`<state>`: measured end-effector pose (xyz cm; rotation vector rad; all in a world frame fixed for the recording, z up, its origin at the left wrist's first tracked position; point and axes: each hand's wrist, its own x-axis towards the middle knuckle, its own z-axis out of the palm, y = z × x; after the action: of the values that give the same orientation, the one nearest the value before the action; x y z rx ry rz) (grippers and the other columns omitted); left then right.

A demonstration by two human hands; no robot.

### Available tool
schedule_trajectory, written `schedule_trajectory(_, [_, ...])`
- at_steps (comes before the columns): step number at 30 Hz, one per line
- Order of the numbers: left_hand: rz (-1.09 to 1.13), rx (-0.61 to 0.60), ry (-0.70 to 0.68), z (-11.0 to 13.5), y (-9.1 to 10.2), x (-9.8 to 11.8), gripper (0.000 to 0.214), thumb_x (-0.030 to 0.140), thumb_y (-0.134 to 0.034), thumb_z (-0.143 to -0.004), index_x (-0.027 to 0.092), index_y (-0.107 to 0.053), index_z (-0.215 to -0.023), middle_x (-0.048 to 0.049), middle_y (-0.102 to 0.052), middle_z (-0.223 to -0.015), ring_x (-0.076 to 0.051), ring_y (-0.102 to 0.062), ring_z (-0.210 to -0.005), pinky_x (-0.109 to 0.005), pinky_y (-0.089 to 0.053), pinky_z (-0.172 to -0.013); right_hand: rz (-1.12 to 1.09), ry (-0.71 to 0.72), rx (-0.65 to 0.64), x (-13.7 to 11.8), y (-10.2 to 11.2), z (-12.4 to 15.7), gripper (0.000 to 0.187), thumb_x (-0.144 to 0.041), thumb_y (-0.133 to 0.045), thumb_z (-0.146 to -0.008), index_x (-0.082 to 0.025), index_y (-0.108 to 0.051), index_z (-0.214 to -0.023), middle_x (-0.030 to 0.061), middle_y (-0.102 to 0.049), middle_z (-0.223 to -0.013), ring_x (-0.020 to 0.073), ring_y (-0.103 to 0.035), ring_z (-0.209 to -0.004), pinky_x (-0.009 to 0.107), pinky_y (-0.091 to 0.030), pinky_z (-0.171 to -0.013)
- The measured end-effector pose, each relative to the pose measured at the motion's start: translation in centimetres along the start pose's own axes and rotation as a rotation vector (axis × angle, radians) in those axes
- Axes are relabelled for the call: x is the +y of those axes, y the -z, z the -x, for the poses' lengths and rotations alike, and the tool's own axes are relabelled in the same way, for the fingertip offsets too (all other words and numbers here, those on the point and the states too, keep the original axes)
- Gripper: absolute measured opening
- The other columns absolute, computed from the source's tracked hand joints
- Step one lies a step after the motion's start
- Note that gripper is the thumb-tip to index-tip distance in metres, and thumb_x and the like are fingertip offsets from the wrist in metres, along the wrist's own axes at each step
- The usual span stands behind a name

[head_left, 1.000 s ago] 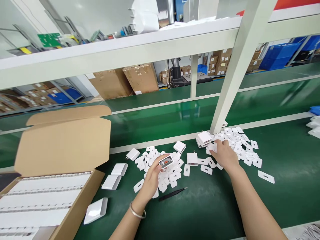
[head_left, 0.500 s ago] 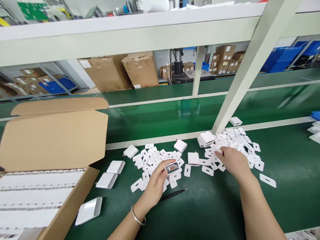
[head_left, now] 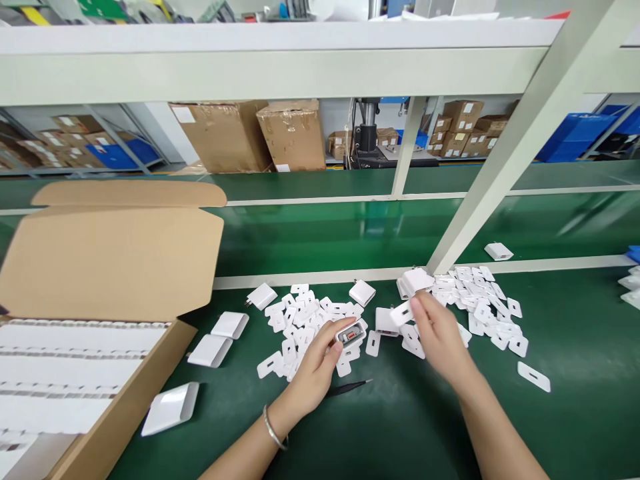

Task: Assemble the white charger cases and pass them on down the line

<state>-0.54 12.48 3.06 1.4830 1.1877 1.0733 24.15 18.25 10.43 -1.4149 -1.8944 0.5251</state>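
My left hand (head_left: 320, 357) is closed around a white charger housing (head_left: 351, 335). Its open end faces up toward me, with grey and orange parts showing inside. Between the thumb and fingers of my right hand (head_left: 440, 333) is a small white cover plate (head_left: 402, 313) with a slot in it, held to the right of the housing and apart from it. Loose white plates (head_left: 300, 327) lie in a heap behind and left of my left hand. A second heap of plates (head_left: 493, 313) spreads beyond my right hand. Black tweezers (head_left: 350, 387) lie just below the housing.
An open cardboard box (head_left: 135, 400) with rows of white pieces stands at the left. Several white housings (head_left: 210, 350) lie between it and the heap, with others (head_left: 415, 280) near the slanted pale post (head_left: 480, 193). A pale beam (head_left: 280, 73) crosses above the green table (head_left: 400, 427).
My right hand has lifted a plate from the right heap and moved left toward the housing. My left hand keeps hold of the housing. The camera view has shifted slightly.
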Motion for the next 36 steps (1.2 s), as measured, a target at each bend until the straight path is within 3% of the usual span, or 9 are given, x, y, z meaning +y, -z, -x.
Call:
schedule_trajectory(3, [-0.016, -0.018, -0.030, 0.2, -0.3, 0.1, 0.046, 0.051, -0.041, -0.111, 0.036, -0.056, -0.152, -0.0070, -0.058, -0.153, -0.029, -0.052, -0.142, -0.045, -0.045, -0.119, -0.163, 0.158, -0.019, -1.6, -3.0, 1.5, 0.036, -0.035, -0.037, -0.113, -0.024, -0.042, -0.079, -0.0002, -0.052, -0.077, 0.0165, -0.051, -0.068, 0.029, -0.041, -0.065])
schedule_trajectory(8, [-0.084, -0.103, -0.071, 0.5, -0.3, 0.4, 0.046, 0.046, -0.039, -0.113, 0.038, -0.047, -0.158, -0.0067, -0.053, -0.155, -0.028, -0.048, -0.144, -0.046, -0.042, -0.121, -0.153, 0.281, 0.072, -2.5, -6.8, 3.3, 0.031, -0.020, -0.041, -0.111, -0.023, -0.046, -0.081, -0.0017, -0.051, -0.074, 0.0143, -0.050, -0.064, 0.027, -0.039, -0.060])
schedule_trajectory(12, [-0.088, -0.125, -0.100, 0.8, -0.7, 0.8, 0.045, 0.044, -0.036, -0.114, 0.035, -0.043, -0.158, -0.0085, -0.055, -0.148, -0.028, -0.050, -0.140, -0.047, -0.042, -0.121, -0.006, 0.402, 0.200, -2.4, -7.2, 3.5, 0.032, -0.014, -0.049, -0.107, -0.023, -0.046, -0.076, -0.0021, -0.046, -0.069, 0.0145, -0.045, -0.063, 0.028, -0.034, -0.059])
schedule_trajectory(18, [-0.071, -0.085, -0.138, 0.8, -1.0, 0.8, 0.040, 0.042, -0.037, -0.114, 0.031, -0.047, -0.151, -0.0093, -0.056, -0.141, -0.027, -0.052, -0.135, -0.045, -0.042, -0.119, 0.120, 0.447, 0.245, -2.6, -6.9, 3.2, 0.035, -0.018, -0.053, -0.105, -0.024, -0.041, -0.072, -0.0020, -0.042, -0.068, 0.0157, -0.041, -0.063, 0.030, -0.032, -0.059])
schedule_trajectory(21, [-0.028, -0.059, -0.145, 0.8, -0.9, 0.6, 0.040, 0.043, -0.035, -0.114, 0.031, -0.049, -0.150, -0.0091, -0.056, -0.142, -0.027, -0.051, -0.136, -0.045, -0.040, -0.119, 0.018, 0.235, 0.106, -2.3, -6.6, 3.0, 0.032, -0.034, -0.057, -0.105, -0.024, -0.042, -0.078, -0.0023, -0.046, -0.073, 0.0149, -0.045, -0.064, 0.029, -0.036, -0.059])
schedule_trajectory(23, [-0.001, -0.054, -0.163, 0.8, -0.9, 0.4, 0.040, 0.043, -0.034, -0.115, 0.031, -0.050, -0.149, -0.0089, -0.056, -0.142, -0.027, -0.051, -0.136, -0.044, -0.040, -0.119, -0.109, 0.054, -0.055, -2.0, -6.5, 2.9, 0.026, -0.046, -0.057, -0.103, -0.023, -0.051, -0.093, -0.0013, -0.053, -0.081, 0.0148, -0.050, -0.065, 0.029, -0.040, -0.059])
schedule_trajectory(25, [0.015, -0.050, -0.190, 0.8, -1.0, 0.3, 0.040, 0.043, -0.034, -0.115, 0.030, -0.052, -0.148, -0.0092, -0.057, -0.141, -0.027, -0.052, -0.134, -0.044, -0.040, -0.118, -0.259, -0.056, -0.227, -1.8, -6.5, 2.8, 0.032, -0.054, -0.052, -0.104, -0.022, -0.055, -0.107, -0.0005, -0.057, -0.086, 0.0156, -0.053, -0.067, 0.030, -0.043, -0.062])
schedule_trajectory(28, [0.008, -0.019, -0.215, 0.6, -0.9, 0.3, 0.038, 0.043, -0.036, -0.114, 0.029, -0.054, -0.145, -0.0099, -0.059, -0.136, -0.027, -0.056, -0.129, -0.044, -0.044, -0.113, -0.466, -0.091, -0.367, -1.8, -6.7, 2.8, 0.039, -0.060, -0.046, -0.106, -0.023, -0.058, -0.112, -0.0004, -0.059, -0.085, 0.0167, -0.055, -0.071, 0.031, -0.045, -0.066])
schedule_trajectory(36, [-0.116, 0.015, -0.353, 0.5, -0.4, 0.6, 0.034, 0.042, -0.038, -0.113, 0.030, -0.060, -0.137, -0.0055, -0.057, -0.108, -0.022, -0.056, -0.097, -0.038, -0.049, -0.088, -0.752, -0.128, -0.503, -1.8, -7.3, 3.0, 0.047, -0.065, -0.051, -0.105, -0.027, -0.058, -0.132, 0.0041, -0.064, -0.105, 0.0172, -0.057, -0.081, 0.032, -0.052, -0.073])
